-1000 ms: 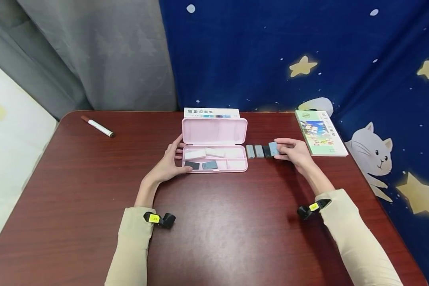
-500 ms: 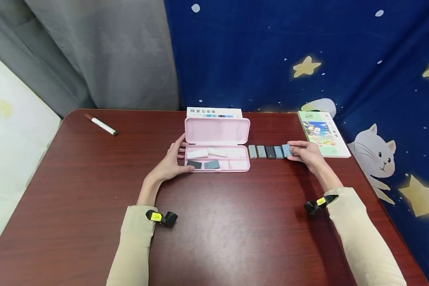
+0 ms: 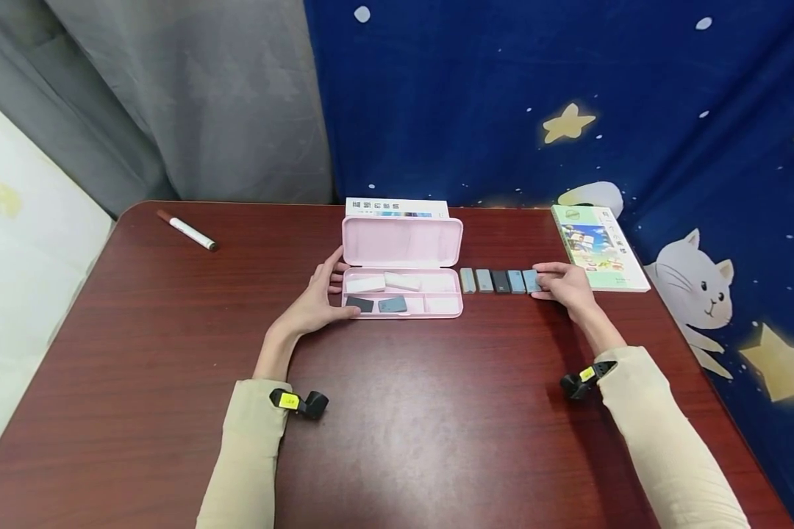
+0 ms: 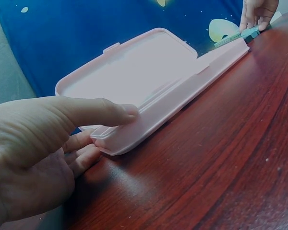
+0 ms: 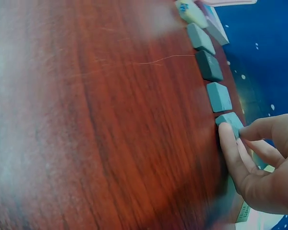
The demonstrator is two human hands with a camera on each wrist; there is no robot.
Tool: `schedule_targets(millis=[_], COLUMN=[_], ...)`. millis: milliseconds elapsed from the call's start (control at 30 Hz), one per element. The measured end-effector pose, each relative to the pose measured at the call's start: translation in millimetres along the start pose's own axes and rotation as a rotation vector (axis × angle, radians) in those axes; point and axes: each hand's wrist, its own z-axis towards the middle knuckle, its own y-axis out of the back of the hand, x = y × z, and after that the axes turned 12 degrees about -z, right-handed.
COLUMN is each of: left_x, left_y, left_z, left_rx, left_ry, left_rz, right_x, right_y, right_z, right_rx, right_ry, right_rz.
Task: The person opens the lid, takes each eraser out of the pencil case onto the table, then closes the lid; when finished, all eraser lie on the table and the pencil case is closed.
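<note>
The right grip (image 3: 564, 283) now sits farther from the pink case (image 3: 442, 306) than a second ago, its pinched blue block (image 3: 530, 280) shifted from beside the dark block (image 3: 500, 282) to beyond another blue block (image 3: 516, 282), which now shows between them; since half a second ago the pinched one settles into line

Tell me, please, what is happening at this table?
A person's left hand holds the left end of an open pink case. The right hand pinches the farthest-right blue block in a row of five small blocks on the table, beside the case. Inside the case, two white blocks lie at the back, with a dark block and a blue-grey block in front.
</note>
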Motion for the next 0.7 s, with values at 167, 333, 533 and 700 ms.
schedule_targets(millis=[167,333,533,700], left_x=[0.9,1.0,1.0,1.6], left_y=[-0.4,-0.4,-0.4,-0.7], left_z=[-0.5,-0.4,-0.3,-0.5], left_rx=[-0.003,-0.006,0.000,-0.002], left_ry=[0.004,0.003,0.000,-0.003], left_rz=[0.001,0.001,0.009,0.008], right_x=[1.4,5.4,6.2,2.5], right_y=[-4.7,-5.7,-6.8,-6.0], right_z=[1.3,0.1,-1.3,-1.7], right_rx=[-0.057,-0.071,-0.072,-0.074], right_ry=[0.025,0.033,0.013,0.036], right_rz=[-0.090,-0.184,-0.209,-0.206])
